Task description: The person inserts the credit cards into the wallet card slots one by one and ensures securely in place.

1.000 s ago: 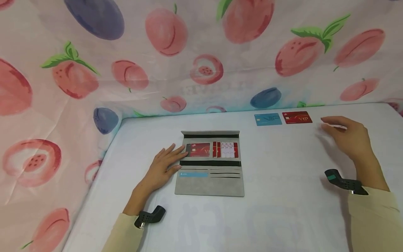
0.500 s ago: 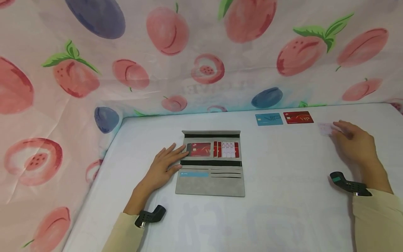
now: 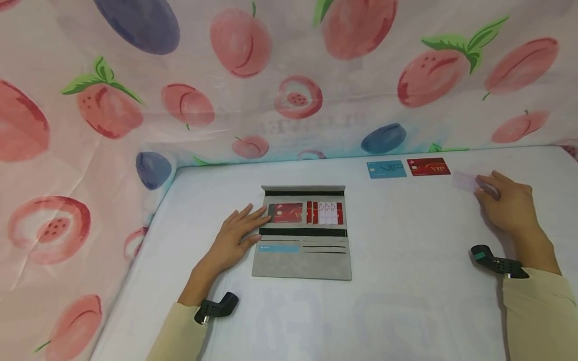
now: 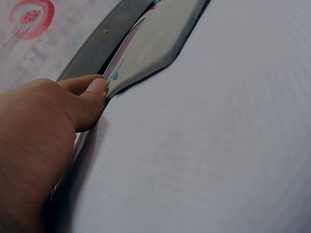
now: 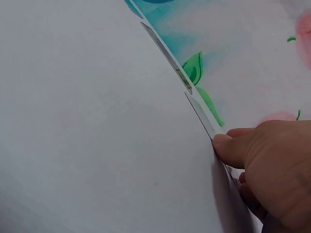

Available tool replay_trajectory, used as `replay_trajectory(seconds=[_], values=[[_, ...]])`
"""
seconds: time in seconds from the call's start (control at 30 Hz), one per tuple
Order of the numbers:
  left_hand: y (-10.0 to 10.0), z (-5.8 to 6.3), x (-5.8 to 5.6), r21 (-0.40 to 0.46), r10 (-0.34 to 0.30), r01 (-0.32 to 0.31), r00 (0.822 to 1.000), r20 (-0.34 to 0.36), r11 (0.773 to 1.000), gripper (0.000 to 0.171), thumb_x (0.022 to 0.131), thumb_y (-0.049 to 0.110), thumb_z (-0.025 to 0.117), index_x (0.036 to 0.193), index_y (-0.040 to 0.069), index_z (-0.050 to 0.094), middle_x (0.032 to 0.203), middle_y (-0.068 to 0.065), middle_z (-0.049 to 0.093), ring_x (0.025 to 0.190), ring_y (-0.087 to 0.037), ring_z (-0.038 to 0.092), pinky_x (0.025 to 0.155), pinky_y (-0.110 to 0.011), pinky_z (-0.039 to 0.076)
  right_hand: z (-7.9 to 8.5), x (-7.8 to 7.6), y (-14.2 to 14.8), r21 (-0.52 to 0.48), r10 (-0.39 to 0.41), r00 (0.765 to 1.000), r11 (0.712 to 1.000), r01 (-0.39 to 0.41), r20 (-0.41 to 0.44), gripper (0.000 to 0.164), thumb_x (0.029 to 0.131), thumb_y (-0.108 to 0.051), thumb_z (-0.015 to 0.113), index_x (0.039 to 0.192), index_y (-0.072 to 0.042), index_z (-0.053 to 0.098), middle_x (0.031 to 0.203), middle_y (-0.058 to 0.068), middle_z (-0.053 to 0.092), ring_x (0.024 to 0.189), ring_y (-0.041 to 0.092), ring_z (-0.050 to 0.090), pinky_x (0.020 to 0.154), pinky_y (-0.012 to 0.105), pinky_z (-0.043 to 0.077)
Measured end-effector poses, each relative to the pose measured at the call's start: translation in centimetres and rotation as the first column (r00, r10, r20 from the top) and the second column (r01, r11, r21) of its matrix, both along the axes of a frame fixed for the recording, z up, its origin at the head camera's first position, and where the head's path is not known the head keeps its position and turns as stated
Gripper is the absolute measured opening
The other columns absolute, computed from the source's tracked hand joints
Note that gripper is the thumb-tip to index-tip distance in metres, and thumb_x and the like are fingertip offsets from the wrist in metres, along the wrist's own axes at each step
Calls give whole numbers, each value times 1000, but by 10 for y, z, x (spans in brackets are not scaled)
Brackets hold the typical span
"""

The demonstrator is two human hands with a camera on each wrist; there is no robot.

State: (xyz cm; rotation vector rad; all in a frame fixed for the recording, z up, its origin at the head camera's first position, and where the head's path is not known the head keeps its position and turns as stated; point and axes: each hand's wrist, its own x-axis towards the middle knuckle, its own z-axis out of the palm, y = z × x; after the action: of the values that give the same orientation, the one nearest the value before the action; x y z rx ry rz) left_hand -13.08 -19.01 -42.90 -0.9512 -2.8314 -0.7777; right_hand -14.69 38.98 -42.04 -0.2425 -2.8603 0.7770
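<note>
Pale card, well right of the wallet, is pinched in my right hand; I rest my left hand, fingers straight, on the wallet's left edge. A loose pinch, I judge, could let it slip.

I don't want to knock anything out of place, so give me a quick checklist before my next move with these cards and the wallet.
1. Wallet open: ok, spread open on the table.
2. Left hand touching the wallet: ok, at its left edge.
3. Right hand free: not ok, it pinches a pale slip.
4. Pale slip lying flat: cannot tell from these angles.
5. Loose blue card and loose red card not overlapping: ok, side by side with a narrow gap.
</note>
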Motion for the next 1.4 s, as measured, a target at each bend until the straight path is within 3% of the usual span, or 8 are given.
replay_trajectory(seconds=[0.3, 0.53, 0.8, 1.0, 1.1, 1.2, 1.33, 1.4], values=[[2, 2, -1, -9, 7, -7, 1000, 4, 1000, 46, 95, 22, 59, 140, 18, 51, 151, -1, 37, 143, -30, 19, 114, -52, 8, 7, 0, 0, 10, -77, 995, 997, 77, 56, 51, 99, -23, 52, 140, 4, 40, 139, 37, 34, 128, 57, 21, 96, 69, 20], [2, 2, -1, -9, 8, -8, 1000, 15, 1000, 46, 95, 22, 58, 141, 19, 51, 151, 0, 36, 143, -28, 17, 114, -50, 7, 8, 0, -3, -31, -184, 973, 981, 190, 140, 70, 96, -41, 55, 146, 2, 31, 138, 39, 30, 129, 61, 13, 99, 73, 18], [2, 3, 1, 24, -11, 11, 1000, -15, 1000, 46, 93, 19, 62, 138, 14, 54, 150, -4, 39, 142, -33, 20, 113, -54, 10, 8, 3, -1, -90, -170, 976, 979, 184, 138, 82, 92, -50, 55, 148, 1, 25, 133, 44, 18, 125, 58, 20, 97, 71, 27], [2, 2, 1, 21, -11, 11, 1000, -16, 1000, 46, 93, 19, 61, 139, 14, 53, 150, -4, 38, 142, -33, 20, 113, -54, 9, 8, 3, -3, -100, -154, 984, 982, 162, 84, 72, 94, -43, 55, 150, -6, 28, 144, 37, 24, 132, 54, 19, 103, 68, 20], [2, 1, 1, 17, -11, 11, 1000, -18, 1000, 46, 94, 20, 61, 139, 14, 52, 150, -5, 38, 142, -33, 20, 113, -55, 9, 10, 4, -2, -104, -140, 987, 984, 147, 73, 60, 99, -34, 48, 150, -10, 28, 148, 31, 24, 137, 50, 15, 106, 66, 14], [2, 0, 0, 16, -13, 13, 1000, -24, 1000, 46, 94, 20, 60, 139, 13, 52, 150, -6, 38, 142, -34, 20, 113, -55, 10, 13, 5, -1, -104, -140, 987, 984, 148, 74, 52, 101, -26, 41, 150, -15, 28, 147, 30, 29, 136, 50, 20, 105, 67, 16], [1, 0, 0, 18, -13, 14, 999, -32, 1000, 45, 94, 20, 60, 138, 14, 53, 149, -5, 39, 141, -34, 21, 113, -55, 10, 17, 5, -1, -121, -153, 983, 979, 164, 96, 51, 102, -29, 40, 150, -18, 27, 128, 31, 46, 111, 46, 42, 82, 51, 44], [1, 1, 0, 19, -13, 13, 999, -35, 1000, 45, 94, 20, 61, 138, 14, 54, 149, -5, 40, 141, -34, 22, 113, -55, 11, 19, 4, -2, -159, -157, 980, 972, 175, 122, 54, 100, -37, 42, 150, -19, 28, 123, 29, 49, 100, 39, 43, 67, 34, 44]])
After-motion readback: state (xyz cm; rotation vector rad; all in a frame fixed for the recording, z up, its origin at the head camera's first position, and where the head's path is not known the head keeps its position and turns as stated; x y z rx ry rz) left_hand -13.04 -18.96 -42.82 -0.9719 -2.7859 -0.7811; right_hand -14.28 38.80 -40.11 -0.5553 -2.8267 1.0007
